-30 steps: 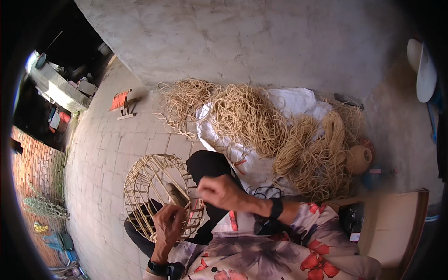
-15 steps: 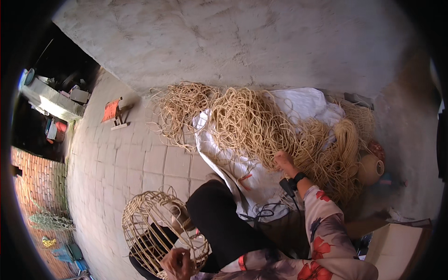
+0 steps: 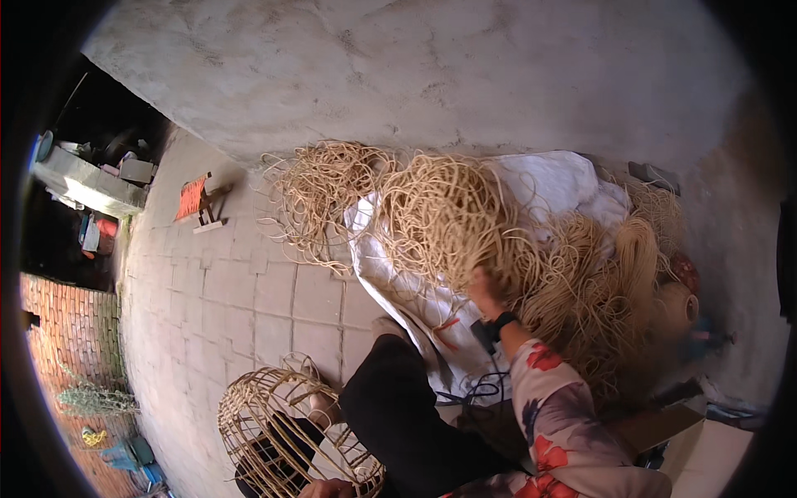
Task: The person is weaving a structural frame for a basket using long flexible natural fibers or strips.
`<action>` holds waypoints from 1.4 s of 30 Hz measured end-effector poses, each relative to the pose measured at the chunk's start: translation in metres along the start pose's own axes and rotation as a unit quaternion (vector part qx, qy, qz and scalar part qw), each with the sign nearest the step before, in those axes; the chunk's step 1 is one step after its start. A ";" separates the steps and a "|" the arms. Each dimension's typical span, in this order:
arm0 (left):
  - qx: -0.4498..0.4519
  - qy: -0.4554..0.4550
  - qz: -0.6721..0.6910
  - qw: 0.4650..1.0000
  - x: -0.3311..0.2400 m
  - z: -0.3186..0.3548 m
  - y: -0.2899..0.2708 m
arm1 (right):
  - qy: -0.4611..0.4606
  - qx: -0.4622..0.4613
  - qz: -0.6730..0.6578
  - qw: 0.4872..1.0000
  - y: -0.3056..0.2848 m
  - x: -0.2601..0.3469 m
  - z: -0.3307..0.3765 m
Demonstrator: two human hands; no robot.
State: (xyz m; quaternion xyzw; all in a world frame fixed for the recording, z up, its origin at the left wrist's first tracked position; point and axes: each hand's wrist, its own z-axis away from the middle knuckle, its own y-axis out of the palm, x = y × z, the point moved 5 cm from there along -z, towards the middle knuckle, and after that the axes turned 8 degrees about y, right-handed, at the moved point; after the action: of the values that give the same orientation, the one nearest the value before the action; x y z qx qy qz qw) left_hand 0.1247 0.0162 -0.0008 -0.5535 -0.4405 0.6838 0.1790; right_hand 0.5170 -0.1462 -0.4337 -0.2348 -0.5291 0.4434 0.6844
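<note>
The tan openwork basket point(image 3: 267, 407) is rounded; the blurred cord point(image 3: 448, 216) seems tangled.

Head view: the left of two fisheye cameras worn on your head, looking down at your right grip point(image 3: 488, 290) and, at the lower edge, your left grip point(image 3: 328, 490).
Cord pile point(image 3: 440, 212): faced from above, just beyond your right grip.
Plaster wall point(image 3: 398, 75): the far limit ahead, beyond both grips.
Floral sleeve point(image 3: 552, 407): close to you, running back from the right grip.
Basket point(image 3: 230, 407): also close, just beyond the left grip, seen from above.
Brick wall point(image 3: 75, 324): far left of both grips, curved by the fisheye near its dark rim.
</note>
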 end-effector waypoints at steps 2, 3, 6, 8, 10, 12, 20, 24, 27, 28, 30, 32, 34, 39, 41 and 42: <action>-0.013 0.028 -0.015 0.999 -0.001 -0.001 0.000 | -0.076 0.102 0.017 0.992 0.033 0.025 0.042; -0.010 0.033 -0.009 0.999 -0.002 -0.002 0.001 | -0.145 0.140 0.014 0.979 0.049 0.024 0.064; -0.011 0.001 -0.011 1.000 0.007 0.009 -0.002 | -0.193 0.239 -0.031 0.951 0.021 0.053 0.144; -0.013 0.006 0.005 1.000 0.006 0.008 0.002 | -0.200 0.221 0.012 0.954 0.008 0.036 0.163; -0.044 0.029 0.013 0.999 -0.001 0.004 0.001 | -0.198 0.162 -0.026 0.966 -0.011 0.030 0.171; -0.019 -0.022 0.010 1.000 0.004 0.010 0.001 | -0.196 0.106 -0.065 0.973 -0.032 0.032 0.179; -0.048 0.057 -0.041 0.996 0.000 0.016 0.006 | -0.251 0.070 -0.298 0.918 -0.095 0.194 0.166; -0.062 -0.041 0.016 0.997 0.006 0.017 0.004 | -0.193 0.259 -0.315 0.892 -0.140 0.221 0.190; -0.060 -0.049 0.024 0.997 0.003 0.014 0.007 | -0.299 -0.081 -0.247 0.918 -0.126 0.151 0.177; -0.059 -0.054 0.024 0.997 0.004 0.015 0.007 | -0.210 -0.101 -0.185 0.955 -0.121 0.120 0.168; -0.058 -0.049 0.007 0.997 0.004 0.016 0.005 | -0.058 -0.177 -0.142 0.972 -0.122 0.035 0.149; -0.062 -0.042 0.004 0.997 0.002 0.015 0.004 | 0.104 -0.264 -0.100 0.954 -0.135 -0.053 0.137; -0.061 -0.034 0.008 0.997 0.002 0.014 0.005 | 0.194 -0.303 -0.032 0.932 -0.122 -0.121 0.138; -0.073 -0.031 -0.013 0.997 -0.002 0.015 0.002 | 0.281 0.037 -0.225 0.932 -0.070 -0.186 0.122; -0.026 -0.017 0.040 0.999 -0.004 -0.003 0.019 | 0.359 -0.157 -0.202 0.898 -0.106 -0.255 0.077; -0.059 -0.033 -0.010 0.998 -0.003 0.014 0.004 | 0.147 -0.011 -0.002 0.989 -0.100 -0.164 0.065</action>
State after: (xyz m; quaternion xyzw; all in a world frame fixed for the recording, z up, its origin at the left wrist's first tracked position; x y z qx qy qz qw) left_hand 0.1135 0.0062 -0.0019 -0.5355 -0.4916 0.6726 0.1383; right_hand 0.4847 -0.3457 -0.4178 -0.3031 -0.4282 0.3969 0.7531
